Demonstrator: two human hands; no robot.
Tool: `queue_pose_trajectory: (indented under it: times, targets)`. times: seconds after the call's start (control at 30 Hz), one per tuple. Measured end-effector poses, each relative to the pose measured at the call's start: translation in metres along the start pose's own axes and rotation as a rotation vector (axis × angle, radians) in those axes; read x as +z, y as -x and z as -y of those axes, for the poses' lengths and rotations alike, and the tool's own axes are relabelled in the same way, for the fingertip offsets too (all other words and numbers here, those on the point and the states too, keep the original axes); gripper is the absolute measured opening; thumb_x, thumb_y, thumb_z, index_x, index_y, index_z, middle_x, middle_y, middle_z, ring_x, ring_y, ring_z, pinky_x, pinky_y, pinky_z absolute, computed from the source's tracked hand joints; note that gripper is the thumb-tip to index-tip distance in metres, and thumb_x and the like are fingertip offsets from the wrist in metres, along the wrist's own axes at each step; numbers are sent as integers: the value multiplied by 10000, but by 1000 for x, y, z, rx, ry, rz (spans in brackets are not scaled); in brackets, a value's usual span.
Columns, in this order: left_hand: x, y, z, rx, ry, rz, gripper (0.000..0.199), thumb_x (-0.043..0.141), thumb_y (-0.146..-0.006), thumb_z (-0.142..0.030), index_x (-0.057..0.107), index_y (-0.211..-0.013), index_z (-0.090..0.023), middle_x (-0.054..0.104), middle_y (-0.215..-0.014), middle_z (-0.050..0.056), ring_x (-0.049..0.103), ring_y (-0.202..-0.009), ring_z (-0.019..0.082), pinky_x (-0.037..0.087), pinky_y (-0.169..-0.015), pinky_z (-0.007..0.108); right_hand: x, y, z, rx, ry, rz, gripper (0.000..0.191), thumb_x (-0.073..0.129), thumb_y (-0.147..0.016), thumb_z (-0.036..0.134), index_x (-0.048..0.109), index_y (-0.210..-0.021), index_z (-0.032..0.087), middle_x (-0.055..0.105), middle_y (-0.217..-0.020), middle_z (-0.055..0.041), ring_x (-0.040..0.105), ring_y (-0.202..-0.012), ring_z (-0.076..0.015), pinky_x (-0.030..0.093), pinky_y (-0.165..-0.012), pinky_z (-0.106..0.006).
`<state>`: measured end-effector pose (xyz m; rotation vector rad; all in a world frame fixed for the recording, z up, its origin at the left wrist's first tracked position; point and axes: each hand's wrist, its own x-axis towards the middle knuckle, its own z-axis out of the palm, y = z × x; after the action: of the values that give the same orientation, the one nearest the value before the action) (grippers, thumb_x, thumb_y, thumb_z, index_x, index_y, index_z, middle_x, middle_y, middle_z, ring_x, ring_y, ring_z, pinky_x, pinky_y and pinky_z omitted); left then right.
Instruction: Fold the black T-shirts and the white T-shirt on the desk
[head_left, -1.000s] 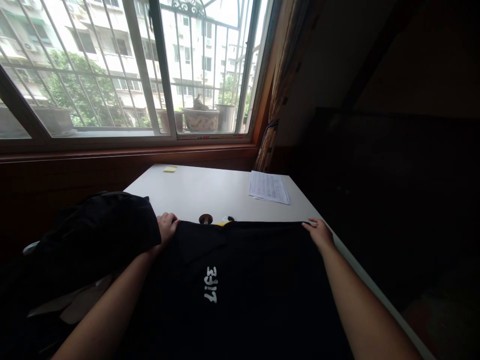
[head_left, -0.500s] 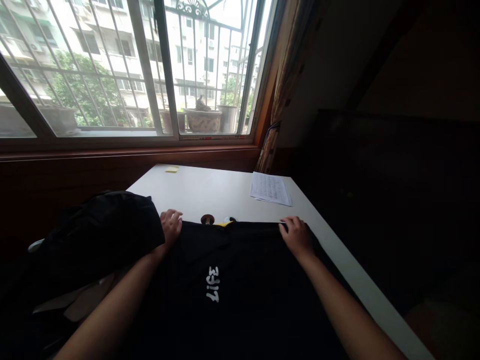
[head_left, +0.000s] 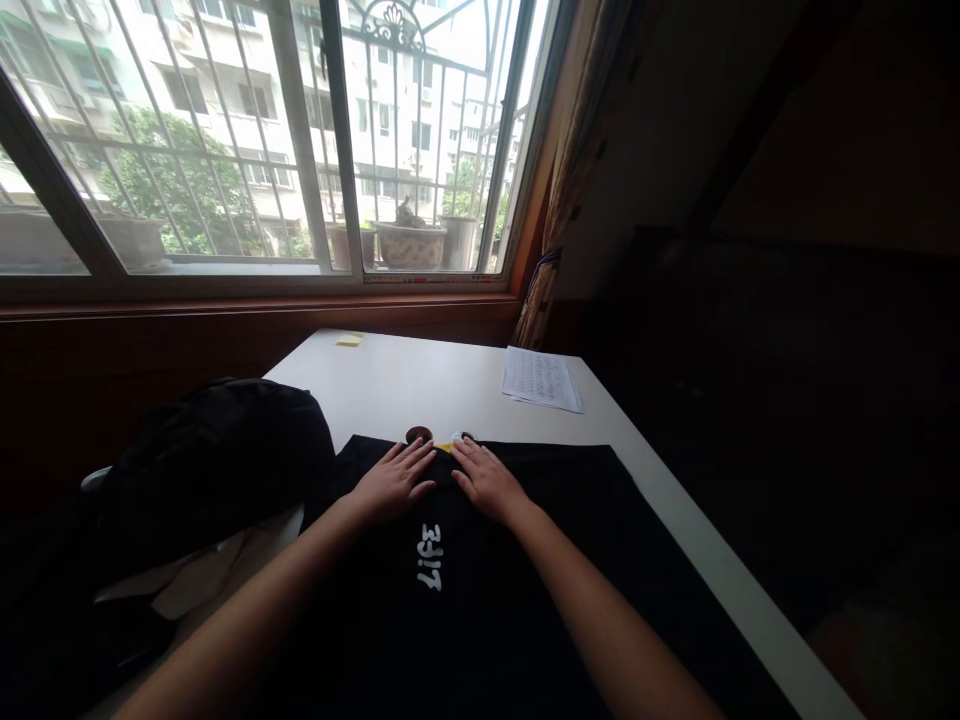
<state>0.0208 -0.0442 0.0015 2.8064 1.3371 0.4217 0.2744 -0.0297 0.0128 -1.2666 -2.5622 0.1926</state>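
A black garment [head_left: 480, 610] with white lettering [head_left: 430, 558] lies spread flat over the near part of the white table [head_left: 420, 375]. My left hand [head_left: 394, 480] rests palm down near the garment's far edge, fingers stretched out. Beside it, a short gap away, my right hand [head_left: 489, 482] also lies flat on the cloth. Neither hand grips anything. Between the fingertips shows a bit of something yellow [head_left: 444, 447]. Just past the edge are a round brown object [head_left: 418, 434] and a round white-rimmed one [head_left: 466, 436], both partly hidden.
Bundled black cloth [head_left: 225, 450] is heaped at the left, with a pale beige piece [head_left: 202, 575] below it. Printed sheets [head_left: 541, 380] lie at the table's back right, a yellow sticky note [head_left: 349, 340] at the back left. Beyond stands a barred window [head_left: 247, 150] with a curtain [head_left: 536, 295].
Both hands have come inward from the garment's far left and right corners to its middle. Their fingers now lie flat on the cloth. The view has shifted slightly.
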Motion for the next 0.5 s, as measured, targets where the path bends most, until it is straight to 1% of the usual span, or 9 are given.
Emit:
queue_pose_trajectory:
  times: [0.13, 0.27, 0.33, 0.4, 0.5]
  targets:
    - [-10, 15, 20, -94, 9, 61, 578, 359, -1046, -531, 317, -1572, -294, 286, -1641, 38, 227, -1531, 249, 155, -1250, 488, -5, 8, -5, 13, -5, 49, 529, 367, -1043, 462, 388, -1546, 298, 343, -1626, -42, 263, -1515, -228, 214, -1233, -491]
    - [-23, 28, 30, -157, 59, 100, 551, 373, -1045, -493, 364, -1553, -280, 297, -1640, 43, 217, -1535, 255, 142, -1251, 507, -9, 13, -5, 54, -21, 60, 526, 386, -1034, 482, 406, -1534, 319, 343, -1627, -31, 249, -1520, -235, 184, -1236, -503]
    - [-28, 37, 32, -167, 100, 100, 537, 367, -1046, -469, 392, -1539, -258, 308, -1640, 56, 219, -1534, 263, 136, -1252, 524, -10, 18, -2, 80, -42, 36, 535, 408, -1026, 485, 413, -1531, 309, 360, -1621, -39, 257, -1516, -243, 183, -1237, -502]
    - [-33, 51, 32, -179, 149, 90, 533, 367, -1043, -460, 427, -1517, -226, 310, -1642, 81, 211, -1537, 276, 142, -1250, 530, -11, 28, 3, 99, -80, -8, 548, 432, -1016, 479, 417, -1529, 287, 391, -1604, -57, 298, -1496, -254, 204, -1234, -500]
    - [-43, 83, 26, -180, 244, 44, 524, 394, -1028, -479, 472, -1479, -224, 311, -1644, 90, 220, -1533, 295, 226, -1233, 516, -15, 56, 15, 118, -168, -91, 524, 457, -1005, 454, 460, -1497, 275, 484, -1528, -78, 407, -1421, -267, 291, -1201, -491]
